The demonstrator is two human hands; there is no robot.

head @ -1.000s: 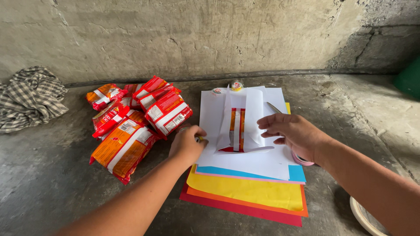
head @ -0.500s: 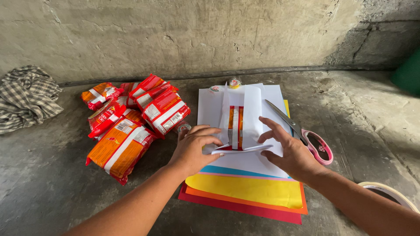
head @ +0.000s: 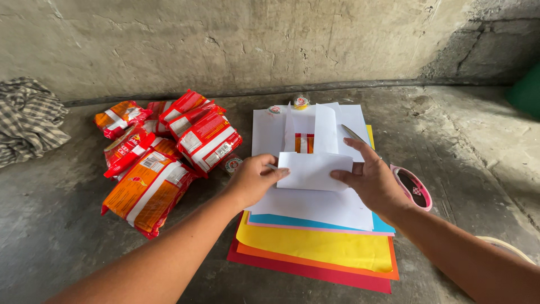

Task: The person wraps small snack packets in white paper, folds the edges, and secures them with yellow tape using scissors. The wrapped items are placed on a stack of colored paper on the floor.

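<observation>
Bottom flap of the white paper [head: 313,170] now folded up over the packet [head: 304,143]; half a second ago it lay low and nearly flat at the near edge. Only a strip of the red-and-orange packet shows above the fold, between the two side flaps. Left hand [head: 254,180] pinches the flap's left edge, thumb on top. Right hand [head: 372,181] has moved in, fingers pressed on the flap's right side. Wrapping looks well along; top end not yet closed. The parcel sits on a stack of coloured sheets [head: 315,247]. Scissors [head: 402,177] lie partly under the right hand. Pile of packets [head: 163,152] to the left.
</observation>
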